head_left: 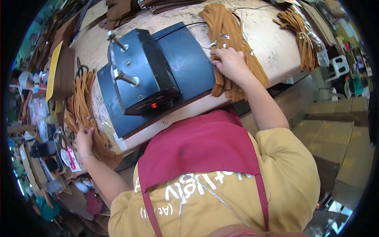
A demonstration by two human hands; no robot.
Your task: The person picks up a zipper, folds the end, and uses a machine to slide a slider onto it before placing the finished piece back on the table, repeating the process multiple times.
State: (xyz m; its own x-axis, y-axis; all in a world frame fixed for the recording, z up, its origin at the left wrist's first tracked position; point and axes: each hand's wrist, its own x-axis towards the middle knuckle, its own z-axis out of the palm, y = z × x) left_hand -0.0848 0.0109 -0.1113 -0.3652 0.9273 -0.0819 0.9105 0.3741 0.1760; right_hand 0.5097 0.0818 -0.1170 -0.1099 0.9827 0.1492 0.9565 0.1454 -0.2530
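Two bundles of tan leather straps with small metal buckles lie on the worktable, one on each side of a dark machine. My left hand point(85, 141) is closed, its fingertips pinching the edge of the left bundle of straps point(81, 104). On the right bundle of straps point(225, 25), my right hand point(231, 65) lies with fingers curled and thumb bent at the near left edge. What exactly is under its fingertips is hidden. Between both hands stands the blue-black metal machine point(136, 67), with two upright posts and a lit red switch on its near side.
The worktable point(268, 39) has a pale, stained top. Scissors point(81, 68) lie beyond the left straps. A yellow-edged brown stack point(63, 71) stands at the left. Another tan strap bundle point(306, 43) hangs over the right end. Cardboard boxes point(331, 134) and a white stool point(338, 67) stand right.
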